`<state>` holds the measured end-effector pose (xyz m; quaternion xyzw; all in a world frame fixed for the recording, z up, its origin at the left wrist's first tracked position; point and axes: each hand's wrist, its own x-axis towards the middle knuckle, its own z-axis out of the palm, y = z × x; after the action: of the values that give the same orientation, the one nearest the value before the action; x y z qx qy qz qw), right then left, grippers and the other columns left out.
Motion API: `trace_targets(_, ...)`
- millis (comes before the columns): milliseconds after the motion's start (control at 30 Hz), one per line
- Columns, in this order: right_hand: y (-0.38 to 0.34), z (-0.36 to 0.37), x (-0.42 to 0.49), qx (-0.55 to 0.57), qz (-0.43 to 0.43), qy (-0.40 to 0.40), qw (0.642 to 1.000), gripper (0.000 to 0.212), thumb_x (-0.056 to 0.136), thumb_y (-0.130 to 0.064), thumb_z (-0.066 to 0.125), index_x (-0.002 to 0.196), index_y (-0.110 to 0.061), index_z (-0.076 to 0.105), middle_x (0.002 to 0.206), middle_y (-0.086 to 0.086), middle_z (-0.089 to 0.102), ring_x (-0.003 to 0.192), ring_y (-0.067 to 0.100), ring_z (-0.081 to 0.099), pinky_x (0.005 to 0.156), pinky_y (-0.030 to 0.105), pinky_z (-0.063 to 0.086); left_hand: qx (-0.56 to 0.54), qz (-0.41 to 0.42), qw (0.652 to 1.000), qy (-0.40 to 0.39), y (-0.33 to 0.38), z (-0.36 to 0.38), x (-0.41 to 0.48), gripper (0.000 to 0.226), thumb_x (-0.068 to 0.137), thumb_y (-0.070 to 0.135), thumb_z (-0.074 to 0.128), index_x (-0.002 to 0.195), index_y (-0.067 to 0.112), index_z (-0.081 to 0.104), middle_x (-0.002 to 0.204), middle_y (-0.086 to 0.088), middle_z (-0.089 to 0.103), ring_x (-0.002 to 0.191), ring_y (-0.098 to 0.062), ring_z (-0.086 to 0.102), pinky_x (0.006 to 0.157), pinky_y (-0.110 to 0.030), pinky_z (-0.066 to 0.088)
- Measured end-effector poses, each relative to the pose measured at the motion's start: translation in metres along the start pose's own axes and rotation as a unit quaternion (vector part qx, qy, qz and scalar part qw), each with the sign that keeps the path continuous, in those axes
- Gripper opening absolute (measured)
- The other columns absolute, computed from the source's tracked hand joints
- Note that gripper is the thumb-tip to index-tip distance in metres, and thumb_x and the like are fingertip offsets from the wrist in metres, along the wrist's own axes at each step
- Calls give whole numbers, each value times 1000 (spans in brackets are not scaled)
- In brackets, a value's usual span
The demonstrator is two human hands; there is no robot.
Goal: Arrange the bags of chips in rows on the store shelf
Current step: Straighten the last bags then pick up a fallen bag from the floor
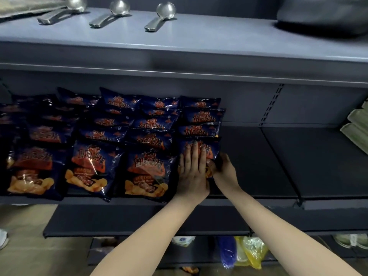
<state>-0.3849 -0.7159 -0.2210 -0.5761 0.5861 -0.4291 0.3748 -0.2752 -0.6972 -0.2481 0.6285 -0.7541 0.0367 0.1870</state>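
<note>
left hand (192,172) covers front bag (213,148) | right hand (225,172) grips edge, fingers hidden

Most of the front bag (207,148) is buried under the left hand (192,172), and the right hand (225,172) has its fingertips tucked behind the bag's edge. The dark thing (322,14) at 1 o'clock, maybe a pot, is cropped. Same for the green packs (356,132) at 3 o'clock.

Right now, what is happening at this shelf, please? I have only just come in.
A person is stocking dark blue bags of chips on the middle shelf. The left hand presses flat on the front bag of the rightmost row, and the right hand grips that bag's right edge. More rows of the same bags lie overlapped to the left. Three metal ladles lie on the shelf above.
</note>
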Motion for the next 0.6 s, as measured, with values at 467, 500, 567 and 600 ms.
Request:
trace_targets(467, 3, -1, 25, 18, 3, 16, 1000, 17, 91, -16, 58, 103, -21, 46, 90, -12, 56, 83, 2, 55, 67, 13, 42, 3, -3, 1000, 15, 2, 11, 27, 80, 79, 27, 28, 149, 10, -7, 156, -16, -10, 143, -34, -11, 114, -48, -3)
trace_targets(500, 3, -1, 27, 18, 6, 17, 1000, 18, 91, -16, 58, 103, -21, 46, 90, -12, 56, 83, 3, 55, 69, 15, 42, 4, -5, 1000, 11, 2, 11, 28, 80, 79, 28, 26, 148, 11, -9, 156, -15, -11, 143, -34, -12, 114, -48, -4)
trace_targets(567, 4, 0, 28, 16, 10, 20, 1000, 16, 91, -16, 58, 103, -19, 47, 92, -7, 58, 87, 10, 58, 73, 21, 45, 5, -8, 1000, 9, 2, 12, 28, 79, 80, 27, 28, 148, 11, -10, 156, -14, -11, 144, -33, -10, 114, -48, -4)
trace_targets(600, 5, 0, 28, 12, 10, 23, 1000, 15, 91, -17, 58, 102, -18, 48, 94, -3, 60, 89, 15, 59, 75, 26, 47, 6, -9, 1000, 9, 2, 12, 28, 79, 81, 27, 31, 149, 11, -8, 157, -14, -11, 144, -33, -10, 114, -48, -4)
